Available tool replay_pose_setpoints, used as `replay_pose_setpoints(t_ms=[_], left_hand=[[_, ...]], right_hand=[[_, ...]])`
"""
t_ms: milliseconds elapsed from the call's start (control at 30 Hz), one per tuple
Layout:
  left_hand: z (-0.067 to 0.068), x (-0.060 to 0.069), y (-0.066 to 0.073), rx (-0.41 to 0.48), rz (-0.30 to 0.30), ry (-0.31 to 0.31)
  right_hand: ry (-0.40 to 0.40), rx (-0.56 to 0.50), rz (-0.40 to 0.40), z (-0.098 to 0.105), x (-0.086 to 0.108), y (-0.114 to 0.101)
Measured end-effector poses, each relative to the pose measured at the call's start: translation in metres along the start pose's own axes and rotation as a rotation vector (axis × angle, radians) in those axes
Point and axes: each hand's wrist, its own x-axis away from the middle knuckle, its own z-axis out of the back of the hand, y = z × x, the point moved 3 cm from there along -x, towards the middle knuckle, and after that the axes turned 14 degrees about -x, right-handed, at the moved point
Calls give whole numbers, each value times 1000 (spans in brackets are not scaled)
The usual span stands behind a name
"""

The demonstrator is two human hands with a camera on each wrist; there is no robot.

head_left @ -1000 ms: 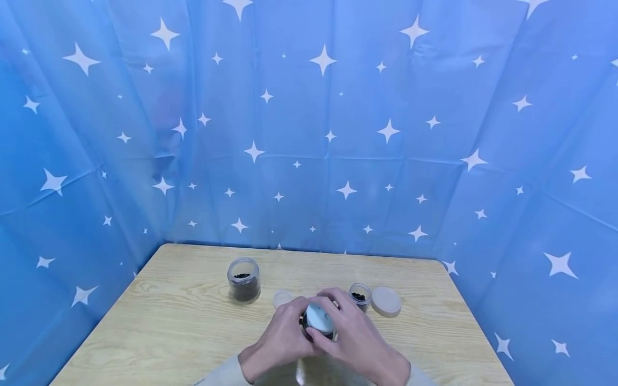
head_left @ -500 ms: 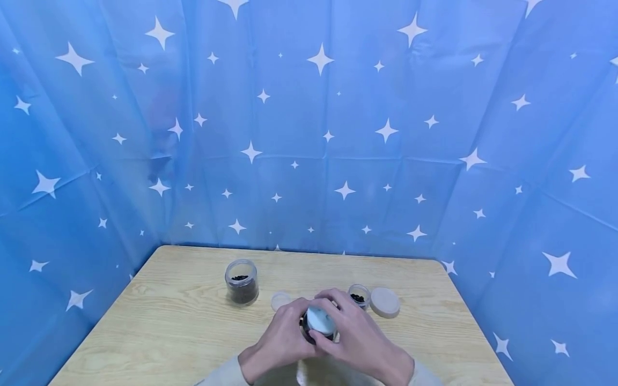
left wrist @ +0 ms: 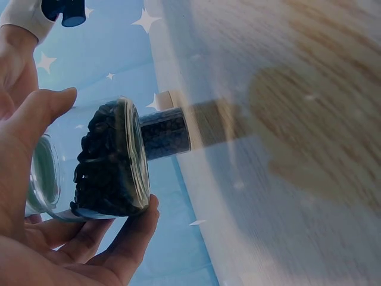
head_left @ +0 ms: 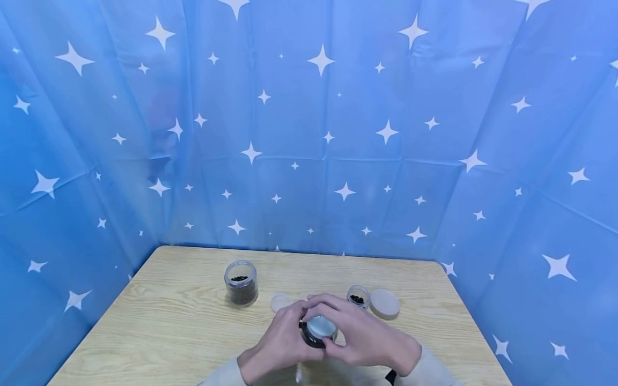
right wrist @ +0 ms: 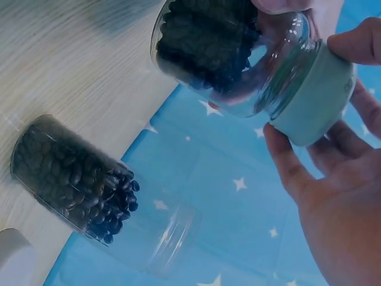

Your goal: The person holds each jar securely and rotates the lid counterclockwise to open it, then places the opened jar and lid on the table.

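Both hands are at a clear glass jar (right wrist: 202, 47) partly filled with dark beans (left wrist: 107, 164). My left hand (head_left: 285, 335) grips the jar's body, its thumb and fingers wrapped around the glass in the left wrist view. A pale green lid (right wrist: 315, 98) sits over the jar's mouth, with glass threads showing beside its rim. My right hand (head_left: 362, 333) holds that lid around its edge between thumb and fingers. How tightly the lid is seated cannot be seen. In the head view the hands cover much of the jar's side.
On the wooden table (head_left: 183, 332), an uncovered jar of dark beans (head_left: 242, 289) stands left of the hands. A smaller uncovered jar (head_left: 359, 297) is just beyond my right hand, beside a whitish round lid (head_left: 384, 304). Another pale disc (head_left: 281, 302) lies behind my left hand.
My right hand has turned around the lid, its wrist swinging to the right, and the lid's top looks more level. The left hand keeps its grip on the jar.
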Motion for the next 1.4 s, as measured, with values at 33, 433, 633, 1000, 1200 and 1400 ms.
replay_pose_setpoints(t_ms=[33,433,633,1000,1200,1400], left_hand=[[0,0,0,0,1,-3],[-1,-2,0,-2,5,-15],[0,-2,1,-3,5,-14],[1,-2,1,-1,-6,3],[1,-1,0,-7,-10,3],[2,-1,0,-26,-7,1]], right_hand=[[-1,0,6,0,0,0],[26,39,88,1,2,-1],[13,28,43,0,4,1],[38,49,41,0,5,-2],[152,136,-23,-5,6,-2],[242,200,-180,-15,5,-3]])
